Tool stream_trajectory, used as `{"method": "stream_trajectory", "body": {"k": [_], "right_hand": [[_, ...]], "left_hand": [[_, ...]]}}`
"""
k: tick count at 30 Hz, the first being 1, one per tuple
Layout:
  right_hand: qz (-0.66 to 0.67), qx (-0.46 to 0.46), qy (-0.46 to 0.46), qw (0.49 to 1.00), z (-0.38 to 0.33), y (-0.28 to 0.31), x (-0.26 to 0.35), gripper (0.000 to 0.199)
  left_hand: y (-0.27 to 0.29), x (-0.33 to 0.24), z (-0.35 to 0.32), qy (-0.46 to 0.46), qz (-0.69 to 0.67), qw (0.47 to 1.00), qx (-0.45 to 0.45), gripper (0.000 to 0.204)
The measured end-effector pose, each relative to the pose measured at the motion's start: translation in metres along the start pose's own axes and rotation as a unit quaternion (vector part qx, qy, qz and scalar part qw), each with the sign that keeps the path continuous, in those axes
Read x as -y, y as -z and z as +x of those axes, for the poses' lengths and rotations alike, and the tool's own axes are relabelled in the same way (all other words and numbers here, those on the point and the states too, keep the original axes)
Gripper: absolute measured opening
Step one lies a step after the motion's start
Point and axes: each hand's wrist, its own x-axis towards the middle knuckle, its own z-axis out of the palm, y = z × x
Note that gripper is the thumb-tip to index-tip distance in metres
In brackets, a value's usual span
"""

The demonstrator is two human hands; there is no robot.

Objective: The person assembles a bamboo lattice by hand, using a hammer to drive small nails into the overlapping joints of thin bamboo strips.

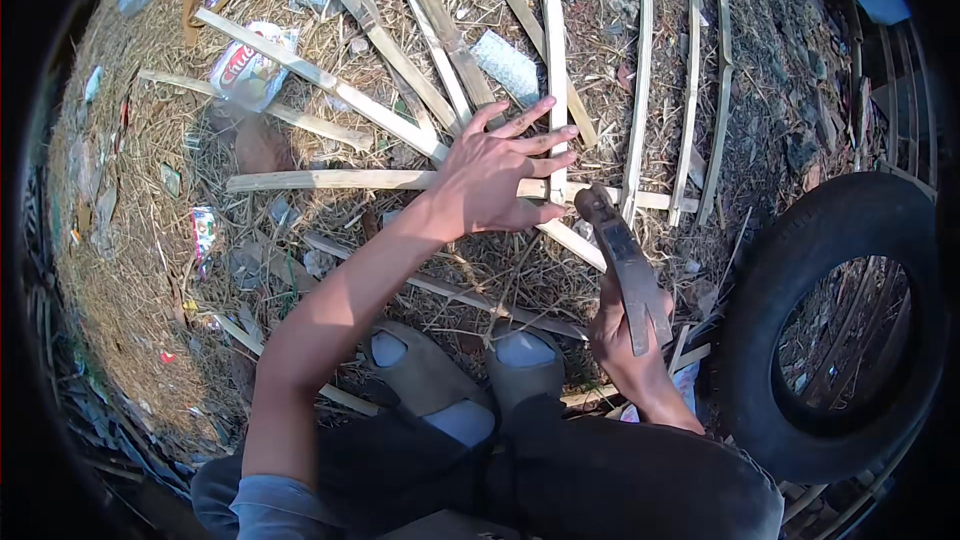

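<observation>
Nearest, just above the person's shoes [470, 380], the right hand [630, 345] was clenched around the handle of a heavy blade [622, 255], its tip pointing up at the crossing of the bamboo strips [556, 70]. Beyond the blade, the left hand [495, 175] lay spread open, grasping nothing, pressing on that crossing. The strips looked pale, flat and split; several already lay crossed, others loose on the straw beyond. A tyre [830, 325] stood right of the blade.
</observation>
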Motion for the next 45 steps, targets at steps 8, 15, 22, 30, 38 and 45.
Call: {"method": "stream_trajectory", "body": {"k": [8, 15, 22, 30, 38, 45], "right_hand": [[0.090, -0.057, -0.030, 0.994, 0.003, -0.001, 0.004, 0.017], [-0.036, 0.031, -0.009, 0.999, -0.001, -0.012, -0.003, 0.018], [0.012, -0.027, 0.019, 0.999, -0.003, 0.009, 0.010, 0.021], [-0.085, 0.032, 0.065, 0.994, 0.010, -0.014, -0.007, 0.025], [-0.064, -0.032, 0.022, 0.997, 0.015, -0.018, 0.000, 0.026], [-0.077, -0.030, 0.043, 0.996, 0.014, -0.029, -0.009, 0.024]], "left_hand": [[0.006, 0.003, -0.004, -0.005, 0.022, 1.000, -0.005, 0.062], [0.010, 0.006, -0.010, 0.004, 0.042, 0.999, 0.019, 0.066], [-0.002, 0.011, -0.010, -0.004, 0.043, 0.999, -0.004, 0.069], [0.001, 0.014, -0.013, 0.011, 0.031, 0.999, -0.018, 0.058], [-0.006, 0.017, -0.010, 0.008, 0.049, 0.998, -0.033, 0.065], [-0.004, 0.011, -0.015, 0.018, 0.061, 0.998, -0.012, 0.070]]}}
